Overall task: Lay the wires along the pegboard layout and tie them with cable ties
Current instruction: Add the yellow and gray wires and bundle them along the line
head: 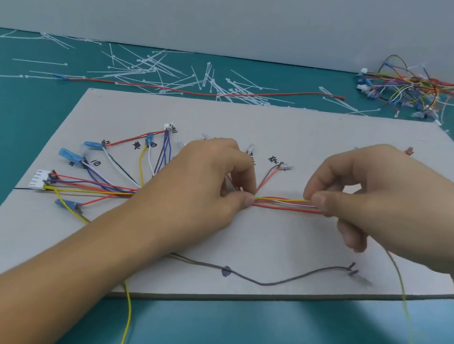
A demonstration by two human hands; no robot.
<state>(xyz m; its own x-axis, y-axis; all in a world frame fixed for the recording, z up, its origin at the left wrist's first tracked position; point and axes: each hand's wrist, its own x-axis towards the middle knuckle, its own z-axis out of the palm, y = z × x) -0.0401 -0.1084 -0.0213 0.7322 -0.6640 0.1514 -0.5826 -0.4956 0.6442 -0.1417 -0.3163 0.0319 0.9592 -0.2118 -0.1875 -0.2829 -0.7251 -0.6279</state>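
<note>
A grey layout board (282,243) lies on the teal mat with coloured wires fanned out over its left half. A bundle of red, yellow and white wires (281,203) runs straight across the board's middle. My left hand (214,176) pinches that bundle at its left end between thumb and fingers. Further right, my right hand (365,193) pinches the same bundle. A white connector (39,178) and blue terminals (69,155) mark the wire ends at the left. One grey wire (264,282) lies loose near the front edge. A yellow-green wire (407,319) hangs off the board below my right hand.
Several white cable ties (158,70) lie scattered on the mat behind the board, with a long red wire (229,95) among them. A tangled heap of finished harnesses (427,92) sits at the back right. A yellow wire (126,321) trails off the front edge.
</note>
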